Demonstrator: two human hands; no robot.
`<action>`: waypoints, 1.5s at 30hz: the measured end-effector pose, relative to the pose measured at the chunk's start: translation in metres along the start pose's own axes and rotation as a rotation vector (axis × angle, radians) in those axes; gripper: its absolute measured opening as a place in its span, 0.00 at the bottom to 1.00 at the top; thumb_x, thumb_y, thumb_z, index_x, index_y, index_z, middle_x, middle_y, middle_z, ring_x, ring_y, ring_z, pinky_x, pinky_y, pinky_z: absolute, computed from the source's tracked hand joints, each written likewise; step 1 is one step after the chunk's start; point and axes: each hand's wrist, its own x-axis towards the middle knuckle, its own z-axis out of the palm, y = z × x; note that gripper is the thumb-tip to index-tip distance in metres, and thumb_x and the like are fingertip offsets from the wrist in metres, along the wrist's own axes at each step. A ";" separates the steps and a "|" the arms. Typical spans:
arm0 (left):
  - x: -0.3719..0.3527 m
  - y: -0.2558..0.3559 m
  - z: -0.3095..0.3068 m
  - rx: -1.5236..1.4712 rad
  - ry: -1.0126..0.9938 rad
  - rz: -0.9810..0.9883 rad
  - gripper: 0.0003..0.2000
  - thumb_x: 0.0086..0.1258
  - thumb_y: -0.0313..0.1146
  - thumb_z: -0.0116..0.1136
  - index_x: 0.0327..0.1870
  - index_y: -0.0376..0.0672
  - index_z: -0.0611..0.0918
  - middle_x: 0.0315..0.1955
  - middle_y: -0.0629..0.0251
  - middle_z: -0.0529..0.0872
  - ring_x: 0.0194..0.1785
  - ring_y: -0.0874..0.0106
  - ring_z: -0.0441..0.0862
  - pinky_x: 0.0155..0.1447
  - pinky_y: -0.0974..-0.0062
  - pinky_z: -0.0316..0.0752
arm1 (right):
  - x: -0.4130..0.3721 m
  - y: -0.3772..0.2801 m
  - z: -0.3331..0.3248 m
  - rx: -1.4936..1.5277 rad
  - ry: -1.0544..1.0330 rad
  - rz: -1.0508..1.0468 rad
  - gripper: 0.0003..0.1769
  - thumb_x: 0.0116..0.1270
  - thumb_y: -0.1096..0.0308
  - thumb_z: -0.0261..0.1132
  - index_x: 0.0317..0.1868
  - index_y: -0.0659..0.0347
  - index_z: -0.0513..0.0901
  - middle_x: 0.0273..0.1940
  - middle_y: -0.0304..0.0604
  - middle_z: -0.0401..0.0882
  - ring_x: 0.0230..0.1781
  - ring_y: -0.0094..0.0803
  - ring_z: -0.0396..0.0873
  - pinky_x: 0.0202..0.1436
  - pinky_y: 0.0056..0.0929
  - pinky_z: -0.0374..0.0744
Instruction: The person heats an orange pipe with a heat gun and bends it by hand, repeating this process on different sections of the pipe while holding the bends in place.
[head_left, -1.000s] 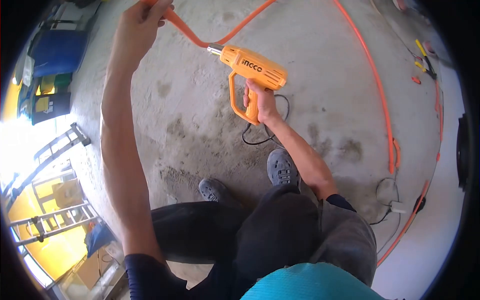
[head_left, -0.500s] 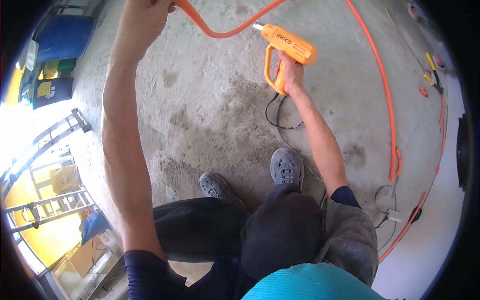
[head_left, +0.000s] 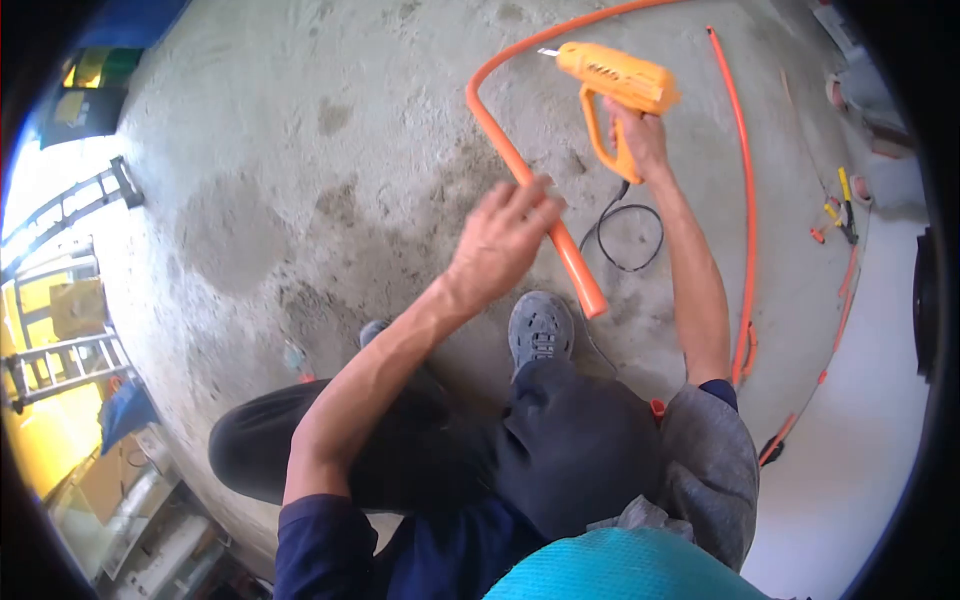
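Note:
My left hand (head_left: 512, 238) is curled over the straight end section of an orange plastic pipe (head_left: 578, 270), its fingers slightly blurred. Beyond the hand, the pipe bends sharply and runs off toward the upper right, while its open end points toward my shoe. In my right hand (head_left: 640, 140) is a yellow heat gun (head_left: 618, 78), gripped by its handle. The metal nozzle points left, close to the pipe's bend. A black cord (head_left: 590, 235) hangs from the handle and loops on the floor.
Another orange pipe (head_left: 745, 200) lies along the concrete floor (head_left: 280, 160) at right. Yellow-handled pliers (head_left: 845, 205) are near the wall, with a person's feet (head_left: 862, 188) beside them. A ladder (head_left: 70, 215) and bins (head_left: 85, 110) stand at left.
My left hand has come down and right from the upper left, and the pipe's bend and end now show in front of me. The heat gun has shifted slightly right.

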 end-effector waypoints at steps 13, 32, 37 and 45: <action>-0.063 0.016 0.125 0.009 -0.223 -0.010 0.20 0.60 0.24 0.64 0.55 0.43 0.80 0.60 0.58 0.74 0.54 0.59 0.79 0.61 0.61 0.80 | 0.014 -0.026 -0.009 -0.356 -0.118 -0.104 0.15 0.69 0.55 0.73 0.38 0.58 0.84 0.26 0.31 0.77 0.23 0.19 0.76 0.26 0.24 0.74; -0.073 0.018 0.159 0.025 -0.382 -0.008 0.17 0.61 0.24 0.65 0.52 0.40 0.79 0.53 0.60 0.76 0.52 0.62 0.81 0.60 0.64 0.80 | -0.027 -0.010 -0.016 -0.492 -0.408 -0.058 0.26 0.67 0.45 0.72 0.50 0.61 0.88 0.34 0.41 0.90 0.31 0.33 0.88 0.36 0.34 0.84; -0.073 0.014 0.169 0.064 -0.351 0.025 0.15 0.62 0.26 0.66 0.49 0.40 0.80 0.49 0.62 0.77 0.52 0.63 0.81 0.58 0.65 0.81 | -0.012 -0.012 -0.012 -0.645 -0.394 -0.373 0.26 0.69 0.47 0.72 0.53 0.63 0.87 0.41 0.46 0.92 0.39 0.38 0.90 0.44 0.36 0.85; -0.064 0.018 0.175 0.065 -0.350 0.036 0.15 0.62 0.27 0.67 0.50 0.40 0.80 0.51 0.62 0.78 0.55 0.63 0.80 0.61 0.65 0.78 | 0.023 -0.039 -0.031 -0.804 -0.254 -0.362 0.26 0.69 0.46 0.73 0.49 0.63 0.88 0.31 0.41 0.88 0.32 0.30 0.86 0.37 0.31 0.82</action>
